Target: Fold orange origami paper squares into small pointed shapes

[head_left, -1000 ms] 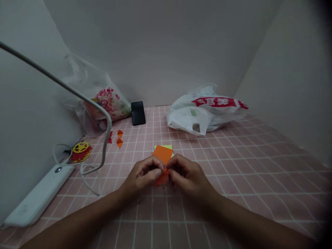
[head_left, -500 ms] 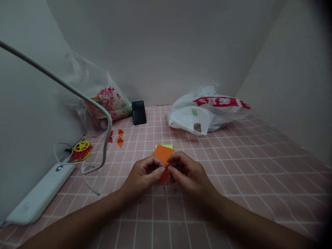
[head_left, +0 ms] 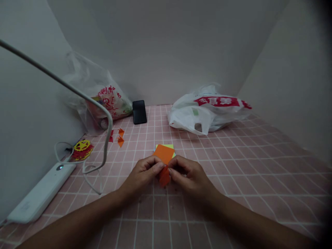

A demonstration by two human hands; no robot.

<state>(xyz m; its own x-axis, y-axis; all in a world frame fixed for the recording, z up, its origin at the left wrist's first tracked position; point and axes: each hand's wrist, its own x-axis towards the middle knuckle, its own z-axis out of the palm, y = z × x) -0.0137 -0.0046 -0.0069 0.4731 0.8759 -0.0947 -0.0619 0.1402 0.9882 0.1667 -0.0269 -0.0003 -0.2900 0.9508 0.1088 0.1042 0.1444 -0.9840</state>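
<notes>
Between my two hands is a small piece of folded orange paper (head_left: 164,179), its narrow upper end pinched at the fingertips and its wider part hanging below. My left hand (head_left: 145,173) grips it from the left with thumb and forefinger. From the right, my right hand (head_left: 189,173) pinches the same end, thumb and fingers close together. Just beyond the fingertips lies a stack of square paper sheets, an orange sheet (head_left: 164,153) on top and a yellow-green sheet (head_left: 168,146) peeking out behind. The folds at the fingertips are too small to make out.
Small orange folded-paper figures (head_left: 120,141) and a red one (head_left: 111,136) sit back left. Near them are yellow and red cut-outs (head_left: 82,146), a white power strip (head_left: 41,193) and a looping cable (head_left: 108,124). Farther back are a phone (head_left: 139,112) and plastic bags (head_left: 210,112).
The folded orange paper now shows more fully below my fingertips. My right hand's fingers have dropped slightly and curled closer; both hands stay in nearly the same place.
</notes>
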